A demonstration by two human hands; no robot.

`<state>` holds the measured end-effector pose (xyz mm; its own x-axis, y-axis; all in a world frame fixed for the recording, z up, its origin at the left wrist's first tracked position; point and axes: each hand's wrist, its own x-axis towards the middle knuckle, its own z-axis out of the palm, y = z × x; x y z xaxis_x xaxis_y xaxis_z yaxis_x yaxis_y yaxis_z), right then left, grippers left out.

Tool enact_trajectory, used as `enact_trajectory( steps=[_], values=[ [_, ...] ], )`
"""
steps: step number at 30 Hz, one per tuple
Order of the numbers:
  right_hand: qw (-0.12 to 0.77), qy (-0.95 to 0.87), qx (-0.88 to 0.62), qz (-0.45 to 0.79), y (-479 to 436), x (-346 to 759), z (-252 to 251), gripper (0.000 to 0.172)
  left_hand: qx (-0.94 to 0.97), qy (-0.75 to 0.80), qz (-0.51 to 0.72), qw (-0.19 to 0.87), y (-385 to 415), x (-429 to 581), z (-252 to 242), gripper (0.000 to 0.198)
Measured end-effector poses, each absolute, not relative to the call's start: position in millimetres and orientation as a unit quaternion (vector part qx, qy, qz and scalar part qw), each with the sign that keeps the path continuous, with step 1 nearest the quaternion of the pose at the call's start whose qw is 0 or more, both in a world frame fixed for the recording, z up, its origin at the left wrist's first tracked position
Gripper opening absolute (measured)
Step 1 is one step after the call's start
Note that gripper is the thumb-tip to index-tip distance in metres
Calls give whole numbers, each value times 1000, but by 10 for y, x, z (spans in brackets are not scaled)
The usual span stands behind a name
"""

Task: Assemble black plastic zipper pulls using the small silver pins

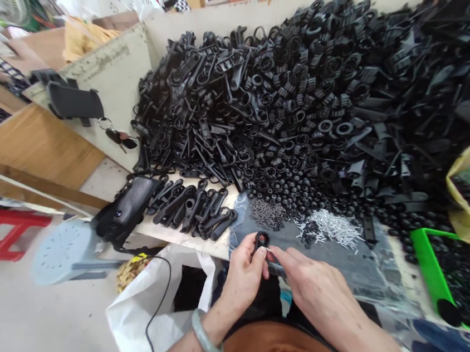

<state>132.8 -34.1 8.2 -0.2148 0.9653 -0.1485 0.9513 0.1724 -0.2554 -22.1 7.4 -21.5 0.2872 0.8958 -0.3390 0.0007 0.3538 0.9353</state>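
My left hand [245, 273] is closed around a black ring-ended plastic part [262, 239], its ring facing up at the table's front edge. My right hand [313, 280] meets it from the right, thumb and fingertips pinched on what looks like a small silver metal pin [268, 250] against the part's side. Just beyond my hands lie a heap of silver pins [335, 228] and a pile of tiny dark grey pieces [266, 213], both on a dark sheet [310, 255]. The part's lower end is hidden by my fingers.
A great mound of black plastic parts [209, 89] covers the table behind. Handle-like black parts [191, 206] lie in a row at left beside a black mesh pouch [132, 203]. A green bin [426, 259] stands at right, a white sack [128, 321] below left, a pale stool [64, 250] beyond.
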Motion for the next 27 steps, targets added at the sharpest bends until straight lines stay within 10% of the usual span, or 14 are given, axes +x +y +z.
enact_trajectory(
  steps=[7,16,27],
  values=[
    [20,-732,-650,205,-252,1220,202,50,399,512,360,670,167,-213,-232,34],
    [296,-548,-756,199,-151,2190,227,43,340,524,395,673,330,-305,150,44],
    [224,-444,-863,90,566,2537,80,27,279,492,448,692,310,-27,135,49]
  ],
)
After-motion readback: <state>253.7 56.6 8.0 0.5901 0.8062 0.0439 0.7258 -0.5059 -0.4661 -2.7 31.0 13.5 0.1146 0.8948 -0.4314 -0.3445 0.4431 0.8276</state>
